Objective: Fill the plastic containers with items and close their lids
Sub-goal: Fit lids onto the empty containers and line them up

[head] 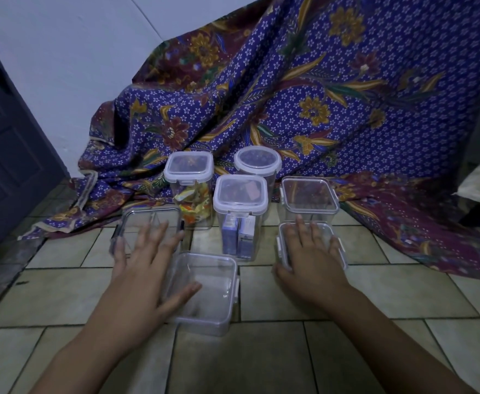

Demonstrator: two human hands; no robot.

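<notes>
Right of the box-filled container (240, 223), a low container (339, 255) is pressed under the flat, spread right hand (310, 257), likely to seat its lid; leftward, the left hand (145, 268) is held open, empty, by a lidless tub (213, 302).

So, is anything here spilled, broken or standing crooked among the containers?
Nothing looks spilled or broken. Only the near clear container sits slightly turned against the tile lines. The left container is blurred, so I cannot judge it.
</notes>
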